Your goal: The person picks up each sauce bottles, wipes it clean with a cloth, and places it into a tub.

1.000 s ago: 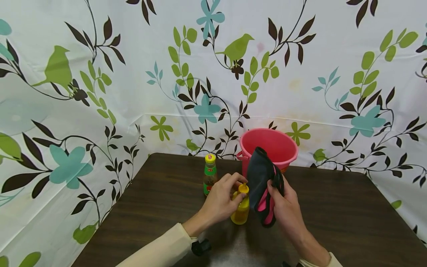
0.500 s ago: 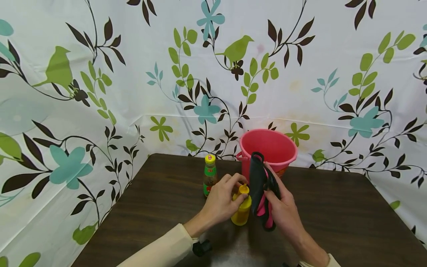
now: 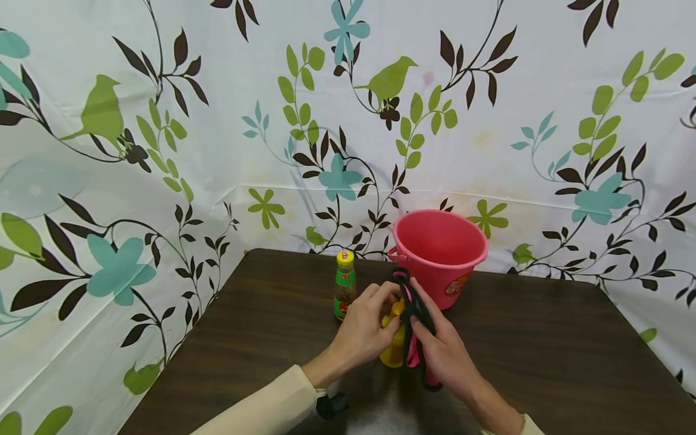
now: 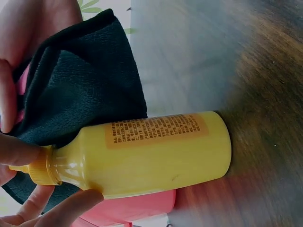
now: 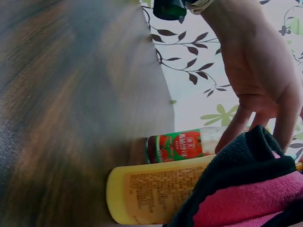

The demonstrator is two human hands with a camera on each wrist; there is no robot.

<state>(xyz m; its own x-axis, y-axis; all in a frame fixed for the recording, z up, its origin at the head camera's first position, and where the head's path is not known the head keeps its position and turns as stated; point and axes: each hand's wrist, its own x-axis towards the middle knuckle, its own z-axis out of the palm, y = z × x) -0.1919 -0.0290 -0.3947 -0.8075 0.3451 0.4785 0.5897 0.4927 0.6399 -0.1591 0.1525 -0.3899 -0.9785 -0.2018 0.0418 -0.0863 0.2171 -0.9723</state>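
Note:
My left hand (image 3: 361, 329) pinches the yellow squeeze bottle (image 4: 151, 161) around its cap and neck. The bottle stands upright on the table, with a printed label on its side. In my right hand (image 3: 448, 353) is a folded cloth (image 4: 94, 80), dark on one face and pink on the other, gripped between thumb and fingers. The cloth lies against the upper part of the bottle and hides some of it in the head view. Seen from the right wrist, the cloth's pink face (image 5: 246, 203) covers the bottle's top end.
A glass sauce bottle (image 3: 345, 287) with a yellow cap and green-and-red label stands just behind my left hand. The pink bucket (image 3: 429, 278) is behind the cloth, near the back edge of the dark wooden table (image 3: 261, 320). A patterned curtain (image 3: 217, 121) hangs behind.
My right hand has moved left with the cloth, from beside the yellow bottle to against its upper part. The cloth now shows edge-on. My left hand stays at the cap.

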